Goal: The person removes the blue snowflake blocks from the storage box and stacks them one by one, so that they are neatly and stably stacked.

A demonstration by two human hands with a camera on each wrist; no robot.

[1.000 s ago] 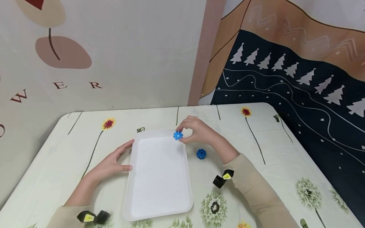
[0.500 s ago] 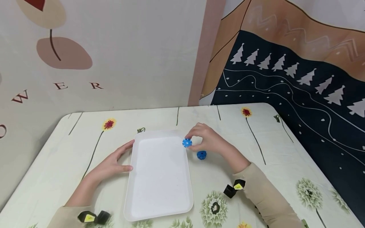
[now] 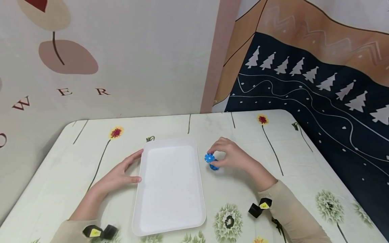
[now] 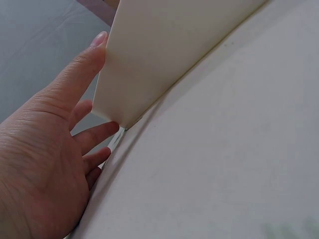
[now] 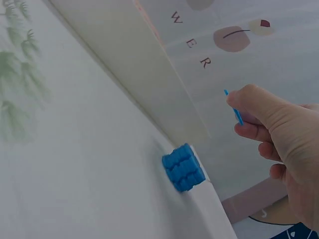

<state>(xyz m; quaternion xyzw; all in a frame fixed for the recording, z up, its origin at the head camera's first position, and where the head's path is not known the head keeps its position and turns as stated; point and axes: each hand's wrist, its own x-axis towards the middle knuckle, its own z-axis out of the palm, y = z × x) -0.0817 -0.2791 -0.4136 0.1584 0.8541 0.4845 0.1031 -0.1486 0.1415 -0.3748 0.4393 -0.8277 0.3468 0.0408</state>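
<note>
In the head view my right hand (image 3: 233, 156) pinches a thin light-blue notched disc (image 3: 209, 157) between thumb and fingers. Below it on the cloth sits a stack of darker blue notched discs (image 5: 183, 168), partly hidden by the hand and disc in the head view. The right wrist view shows the held disc (image 5: 234, 108) edge-on, apart from the stack. My left hand (image 3: 120, 175) has its thumb and fingers spread along the left side of a white rectangular tray (image 3: 170, 189). Its fingertips touch the tray's outer wall (image 4: 144, 55) in the left wrist view.
A flower-patterned cloth covers the table (image 3: 291, 189). Patterned wall hangings (image 3: 152, 60) rise behind the table's far edge. The stack stands just right of the tray. Each sleeve carries a black wrist camera (image 3: 256, 210).
My right hand has drawn back from the tray's far right corner, moving right and nearer with the disc until it overlaps the stack in view. The left hand and tray stay in place.
</note>
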